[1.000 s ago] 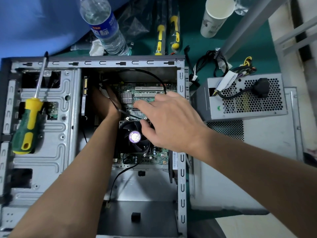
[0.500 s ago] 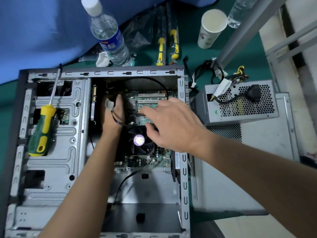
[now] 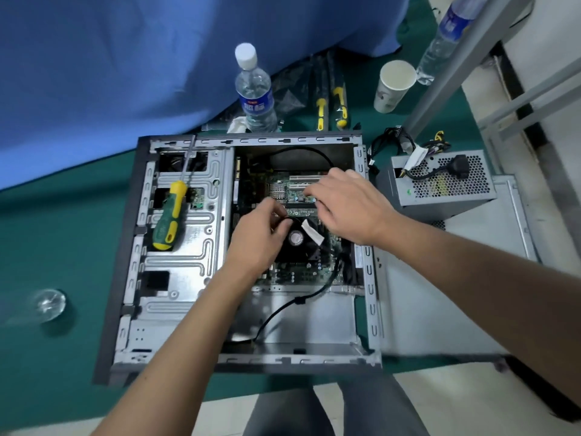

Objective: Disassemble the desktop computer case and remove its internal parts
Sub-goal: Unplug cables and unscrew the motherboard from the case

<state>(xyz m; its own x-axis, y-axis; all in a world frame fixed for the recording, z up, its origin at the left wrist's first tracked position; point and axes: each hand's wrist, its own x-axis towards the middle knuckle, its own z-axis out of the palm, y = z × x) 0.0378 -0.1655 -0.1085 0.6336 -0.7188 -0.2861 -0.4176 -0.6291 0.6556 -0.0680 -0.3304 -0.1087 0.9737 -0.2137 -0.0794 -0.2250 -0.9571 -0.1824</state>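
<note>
The open grey computer case [image 3: 176,278] lies flat on the green table. Inside it sit the green motherboard [image 3: 292,187] and the black CPU fan [image 3: 297,243]. My left hand [image 3: 261,234] hovers over the fan and pinches a thin black cable that carries a white tag [image 3: 312,233]. My right hand [image 3: 349,206] reaches over the motherboard with its fingers curled down toward the board; what the fingertips touch is hidden. A thicker black cable [image 3: 283,309] runs from the board toward the case's near end.
A green and yellow screwdriver [image 3: 171,215] rests on the case's drive bracket. The removed power supply [image 3: 440,180] sits on the side panel [image 3: 440,294] at right. A water bottle [image 3: 255,89], paper cup [image 3: 391,86] and bagged screwdrivers [image 3: 330,99] stand behind.
My left hand came out from deep in the case's left side and now holds the tagged cable above the fan. The camera pulled back and up.
</note>
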